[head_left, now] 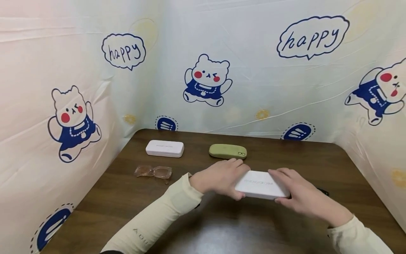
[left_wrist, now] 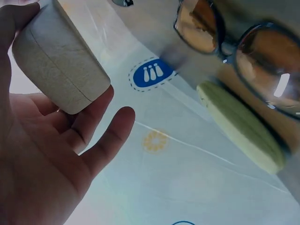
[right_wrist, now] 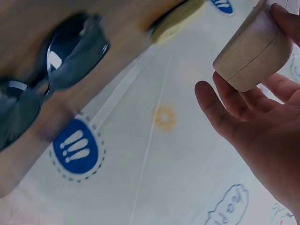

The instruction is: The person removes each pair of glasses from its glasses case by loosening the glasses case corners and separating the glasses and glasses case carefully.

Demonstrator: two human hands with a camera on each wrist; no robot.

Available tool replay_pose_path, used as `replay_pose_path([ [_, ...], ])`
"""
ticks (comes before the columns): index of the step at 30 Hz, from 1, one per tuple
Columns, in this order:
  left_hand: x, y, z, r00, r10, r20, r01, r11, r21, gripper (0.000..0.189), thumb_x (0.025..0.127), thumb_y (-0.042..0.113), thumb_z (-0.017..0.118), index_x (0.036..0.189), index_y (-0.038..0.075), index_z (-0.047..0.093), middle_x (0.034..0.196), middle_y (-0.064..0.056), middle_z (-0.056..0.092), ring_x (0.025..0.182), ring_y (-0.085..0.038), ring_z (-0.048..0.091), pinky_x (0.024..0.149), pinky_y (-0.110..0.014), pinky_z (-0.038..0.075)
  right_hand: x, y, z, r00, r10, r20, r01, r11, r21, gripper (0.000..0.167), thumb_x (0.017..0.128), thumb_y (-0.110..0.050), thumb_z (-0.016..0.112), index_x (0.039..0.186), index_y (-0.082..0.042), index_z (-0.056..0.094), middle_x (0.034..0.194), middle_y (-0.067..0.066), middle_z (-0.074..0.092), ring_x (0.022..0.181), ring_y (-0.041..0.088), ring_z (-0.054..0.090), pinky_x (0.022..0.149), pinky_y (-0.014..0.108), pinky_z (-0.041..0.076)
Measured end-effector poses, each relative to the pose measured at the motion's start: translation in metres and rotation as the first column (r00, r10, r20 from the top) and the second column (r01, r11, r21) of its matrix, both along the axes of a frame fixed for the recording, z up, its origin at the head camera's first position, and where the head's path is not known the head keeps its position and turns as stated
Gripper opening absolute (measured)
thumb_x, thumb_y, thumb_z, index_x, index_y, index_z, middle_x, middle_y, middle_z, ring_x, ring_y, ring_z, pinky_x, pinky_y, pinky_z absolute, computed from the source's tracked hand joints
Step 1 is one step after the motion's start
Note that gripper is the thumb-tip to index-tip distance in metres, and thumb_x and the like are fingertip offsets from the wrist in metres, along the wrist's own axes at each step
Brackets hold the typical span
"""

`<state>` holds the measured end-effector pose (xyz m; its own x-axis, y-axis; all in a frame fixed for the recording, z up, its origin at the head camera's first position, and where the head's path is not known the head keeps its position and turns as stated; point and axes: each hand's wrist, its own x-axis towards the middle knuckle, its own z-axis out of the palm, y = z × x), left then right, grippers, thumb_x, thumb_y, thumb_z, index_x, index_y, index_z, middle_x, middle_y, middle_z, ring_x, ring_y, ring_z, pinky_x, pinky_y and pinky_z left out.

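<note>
A white glasses case [head_left: 262,184] with faint lettering on its lid is held level above the table between both hands. My left hand [head_left: 220,178] grips its left end, thumb at the near edge. Its right end is gripped by my right hand [head_left: 301,192]. In the left wrist view the left hand [left_wrist: 51,145] holds the case's end [left_wrist: 61,61], and a seam shows along its side. The right wrist view shows the right hand [right_wrist: 262,117] on the other end of the case [right_wrist: 255,51]. The case looks closed.
A second white glasses case [head_left: 165,148] and a green glasses case [head_left: 227,151] lie at the table's back. Clear-framed sunglasses [head_left: 153,172] lie at left. Dark sunglasses [right_wrist: 77,51] lie by the right hand, and dark-framed, brown-lensed glasses [left_wrist: 269,65] near the left. Printed cloth [head_left: 253,88] surrounds the table.
</note>
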<state>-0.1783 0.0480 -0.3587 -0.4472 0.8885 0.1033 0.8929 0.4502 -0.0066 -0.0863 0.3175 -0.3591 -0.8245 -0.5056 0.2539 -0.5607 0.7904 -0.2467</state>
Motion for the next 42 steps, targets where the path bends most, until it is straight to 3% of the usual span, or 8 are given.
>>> replay_pose_path([
  [6,-0.029,0.037,0.001,0.999,0.032,0.04,-0.032,0.999,-0.001,0.067,0.079,0.055,0.074,0.129,0.014,0.057,0.107,0.004,0.051,0.091,-0.01,0.048,0.075,-0.023,0.043,-0.025,0.026,0.005,0.996,-0.038,0.081,0.037,0.999,0.015,0.075,0.085,-0.012,0.081,0.147,0.005,0.043,0.141,0.023,0.047,0.125,0.039,0.047,0.096,0.057,0.043],
  [12,-0.057,0.077,-0.001,0.992,0.074,0.103,-0.072,0.997,-0.02,0.073,0.083,0.057,0.073,0.14,0.015,0.053,0.117,0.003,0.05,0.099,-0.011,0.045,0.08,-0.024,0.042,-0.049,0.055,0.004,0.986,-0.082,0.145,0.078,0.996,0.035,0.073,0.088,-0.004,0.074,0.15,0.007,0.036,0.145,0.029,0.04,0.129,0.047,0.04,0.1,0.063,0.037],
  [22,-0.102,0.156,-0.023,0.974,0.18,0.135,-0.174,0.983,-0.052,0.069,0.084,0.058,0.071,0.14,0.022,0.053,0.121,0.006,0.052,0.104,-0.01,0.048,0.081,-0.026,0.044,-0.091,0.112,-0.011,0.954,-0.208,0.216,0.195,0.978,0.079,0.072,0.086,0.004,0.07,0.148,0.012,0.033,0.146,0.036,0.035,0.127,0.055,0.041,0.102,0.068,0.033],
  [30,-0.116,0.199,-0.038,0.965,0.239,0.11,-0.232,0.97,-0.071,0.068,0.085,0.057,0.072,0.14,0.021,0.053,0.128,0.003,0.051,0.107,-0.013,0.048,0.089,-0.025,0.043,-0.116,0.143,-0.027,0.913,-0.317,0.256,0.283,0.945,0.162,0.077,0.085,0.003,0.069,0.148,0.014,0.027,0.148,0.039,0.03,0.13,0.057,0.037,0.105,0.067,0.029],
  [37,-0.125,0.22,-0.053,0.937,0.311,0.161,-0.302,0.95,-0.08,0.067,0.084,0.056,0.075,0.138,0.02,0.056,0.126,-0.003,0.047,0.101,-0.013,0.052,0.087,-0.025,0.045,-0.137,0.158,-0.036,0.903,-0.332,0.274,0.289,0.939,0.185,0.074,0.083,0.001,0.072,0.145,0.013,0.034,0.143,0.038,0.038,0.126,0.053,0.043,0.105,0.065,0.031],
  [42,-0.132,0.235,-0.065,0.923,0.362,0.127,-0.349,0.93,-0.114,0.069,0.085,0.06,0.072,0.141,0.023,0.055,0.126,0.0,0.048,0.102,-0.015,0.054,0.09,-0.033,0.044,-0.148,0.166,-0.044,0.887,-0.356,0.294,0.306,0.93,0.202,0.073,0.083,0.0,0.072,0.144,0.013,0.035,0.142,0.037,0.041,0.125,0.053,0.044,0.105,0.065,0.031],
])
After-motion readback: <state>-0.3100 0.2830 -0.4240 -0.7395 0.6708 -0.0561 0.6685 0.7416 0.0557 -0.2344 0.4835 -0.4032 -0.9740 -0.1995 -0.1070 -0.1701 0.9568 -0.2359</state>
